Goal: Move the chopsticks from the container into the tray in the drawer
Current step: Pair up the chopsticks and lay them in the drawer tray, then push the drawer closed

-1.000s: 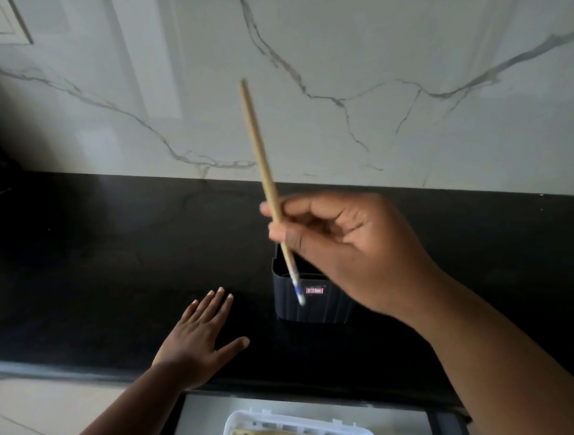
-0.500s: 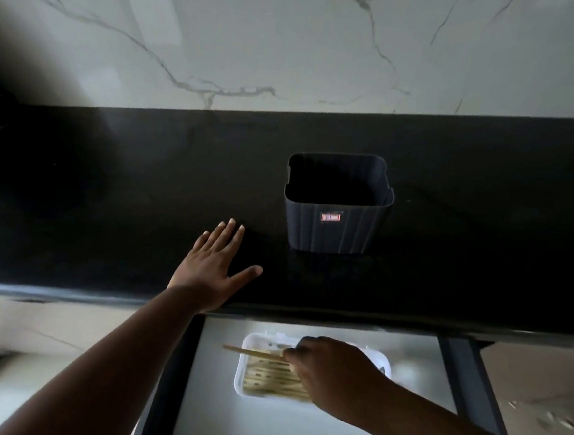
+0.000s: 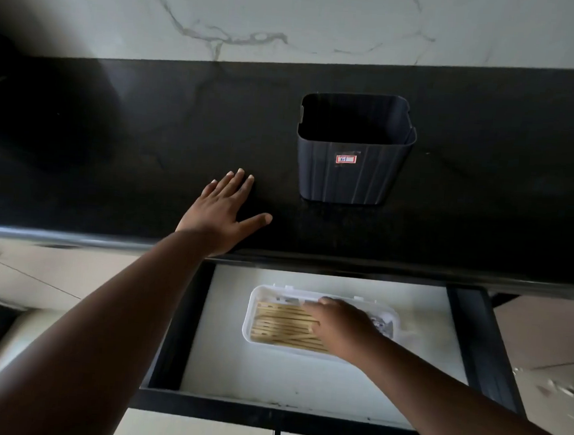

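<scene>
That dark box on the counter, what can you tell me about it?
The container is a dark grey-blue tub, plastic by its look, squarish with rounded corners and ribbed walls. A small red-and-white sticker sits on its front. It stands upright on the black counter, top open, and no chopsticks show inside. Nothing touches it: the left hand lies flat on the counter beside it, apart.

Pale wooden chopsticks (image 3: 282, 323) lie flat, roughly side by side, in the white rectangular plastic tray (image 3: 250, 312) inside the open drawer (image 3: 300, 383). At 12 o'clock, the dark ribbed square container (image 3: 350, 177) stands upright on the black counter (image 3: 112, 152).
</scene>
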